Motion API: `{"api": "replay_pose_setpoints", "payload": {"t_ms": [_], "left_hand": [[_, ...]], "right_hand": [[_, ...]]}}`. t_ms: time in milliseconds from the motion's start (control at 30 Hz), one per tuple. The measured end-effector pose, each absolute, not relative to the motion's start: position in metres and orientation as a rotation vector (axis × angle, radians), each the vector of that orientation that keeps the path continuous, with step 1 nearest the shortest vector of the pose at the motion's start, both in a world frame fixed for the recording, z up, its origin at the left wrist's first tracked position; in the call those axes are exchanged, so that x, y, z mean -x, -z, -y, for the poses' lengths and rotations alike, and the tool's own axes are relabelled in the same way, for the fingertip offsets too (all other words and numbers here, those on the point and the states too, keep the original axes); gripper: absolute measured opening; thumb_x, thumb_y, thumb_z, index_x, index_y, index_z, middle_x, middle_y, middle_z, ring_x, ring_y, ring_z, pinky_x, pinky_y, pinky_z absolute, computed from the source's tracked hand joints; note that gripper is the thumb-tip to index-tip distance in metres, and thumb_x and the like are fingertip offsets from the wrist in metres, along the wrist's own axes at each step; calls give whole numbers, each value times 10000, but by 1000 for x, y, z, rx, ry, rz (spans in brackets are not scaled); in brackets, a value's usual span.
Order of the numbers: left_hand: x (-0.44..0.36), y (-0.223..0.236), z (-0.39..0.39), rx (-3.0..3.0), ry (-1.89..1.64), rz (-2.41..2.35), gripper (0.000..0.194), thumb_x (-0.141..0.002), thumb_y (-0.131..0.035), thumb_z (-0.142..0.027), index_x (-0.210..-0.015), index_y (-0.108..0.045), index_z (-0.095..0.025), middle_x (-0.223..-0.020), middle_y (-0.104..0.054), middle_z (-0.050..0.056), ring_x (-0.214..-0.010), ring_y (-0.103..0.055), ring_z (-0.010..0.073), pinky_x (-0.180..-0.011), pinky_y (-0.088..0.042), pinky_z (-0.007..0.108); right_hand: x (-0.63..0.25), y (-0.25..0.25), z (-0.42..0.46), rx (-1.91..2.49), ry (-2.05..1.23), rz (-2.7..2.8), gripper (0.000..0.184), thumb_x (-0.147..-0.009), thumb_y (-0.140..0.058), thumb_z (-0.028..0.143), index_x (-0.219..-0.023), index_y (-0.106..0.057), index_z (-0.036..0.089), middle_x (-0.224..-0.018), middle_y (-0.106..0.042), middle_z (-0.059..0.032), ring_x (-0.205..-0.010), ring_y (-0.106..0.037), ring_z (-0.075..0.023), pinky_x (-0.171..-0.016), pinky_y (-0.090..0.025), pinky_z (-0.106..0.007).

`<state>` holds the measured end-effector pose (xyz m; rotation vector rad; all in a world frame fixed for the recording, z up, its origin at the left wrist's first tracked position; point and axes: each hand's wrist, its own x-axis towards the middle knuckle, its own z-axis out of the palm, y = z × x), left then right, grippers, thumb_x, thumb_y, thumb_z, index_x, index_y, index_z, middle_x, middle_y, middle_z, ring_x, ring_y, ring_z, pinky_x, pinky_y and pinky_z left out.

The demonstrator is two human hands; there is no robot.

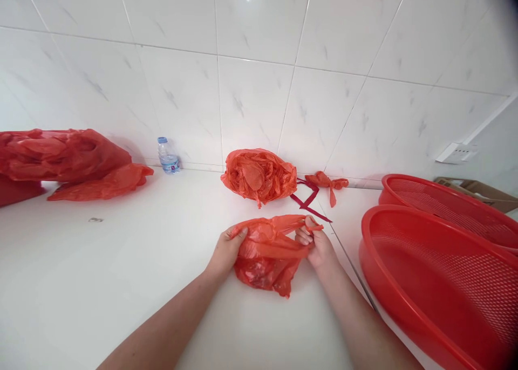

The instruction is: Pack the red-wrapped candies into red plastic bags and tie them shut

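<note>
Between my hands, over the white table (121, 283), is a red plastic bag (267, 251), thin and partly see-through, with something dark showing faintly low in it. My left hand (230, 246) grips its left side, the thumb on top. The fingers of my right hand (315, 240) are closed on the bag's stretched handles at the right. Just beyond lies a bundle of crumpled red plastic bags (261, 176). A dark red strap (309, 200) lies folded to the right of that bundle, and a small knotted red bag (326, 184) rests behind it.
Two red plastic baskets (388, 262) with mesh walls stand at the right, a cardboard box (477, 194) behind them. A small water bottle (168, 155) is by the tiled wall. A big heap of red bags (73, 159) fills the far left.
</note>
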<state>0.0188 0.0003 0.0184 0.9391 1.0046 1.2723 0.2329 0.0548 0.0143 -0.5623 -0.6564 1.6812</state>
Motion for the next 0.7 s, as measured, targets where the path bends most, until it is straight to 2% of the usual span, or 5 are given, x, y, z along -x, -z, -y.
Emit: {"api": "replay_pose_setpoints", "payload": {"t_ms": [133,267,400,567,700], "left_hand": [[-9,-12,-6,-906,-1355,-1086,261,-749,-643,-441,-756,-594,-185,-684,-623,-16,-602,-582,130,-563,-452,230],[-5,-10,-5,-820,-1412,-1007,239,-743,-666,-415,-789,-594,-192,-735,-646,-14,-647,-604,137,-618,-480,245],[0,-14,-5,-639,-1480,-853,262,-709,-720,-321,-908,-607,-195,-870,-686,16,-774,-650,167,-748,-510,291],[2,-15,-6,-546,-1442,-808,320,-676,-743,-228,-968,-622,-176,-923,-706,53,-830,-674,206,-783,-531,319],[-1,-14,-4,-483,-1377,-838,264,-689,-719,-184,-936,-629,-164,-909,-708,64,-829,-680,217,-761,-542,322]], "right_hand": [[-243,-11,-60,539,-1707,588,323,-727,-715,259,-645,-410,195,-496,-323,105,-384,-251,-22,-376,-265,-129],[-240,-12,-57,516,-1738,580,145,-744,-657,300,-799,-549,220,-580,-454,72,-436,-377,-40,-421,-364,-153],[-239,-13,-52,617,-1696,540,211,-751,-642,366,-926,-607,254,-829,-638,0,-779,-605,-138,-702,-515,-280],[-233,-11,-45,656,-1756,688,315,-734,-682,450,-1000,-614,295,-1091,-647,-17,-1052,-581,-200,-883,-478,-376],[-231,-14,-45,660,-1770,633,261,-722,-718,399,-916,-617,256,-1060,-657,-32,-1053,-585,-208,-878,-476,-378]]}}
